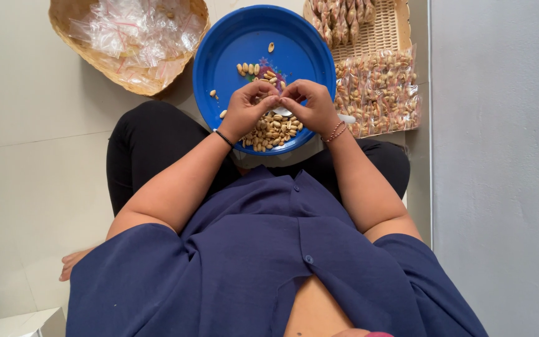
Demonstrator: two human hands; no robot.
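Note:
I sit on the floor with a round blue plate (232, 43) in front of my knees. Roasted peanuts (272, 130) lie heaped at its near edge, with a few scattered farther out. My left hand (247, 109) and my right hand (310, 107) meet over the heap, fingertips pinched together on a small clear plastic bag (282, 111). Most of the bag is hidden by my fingers. A white spoon handle (346, 118) pokes out to the right of my right hand.
A woven basket (88, 47) with empty clear zip bags stands at the far left. A woven tray (385, 31) at the far right holds several filled peanut packets (378, 90). A grey wall (500, 156) runs along the right. The floor is pale tile.

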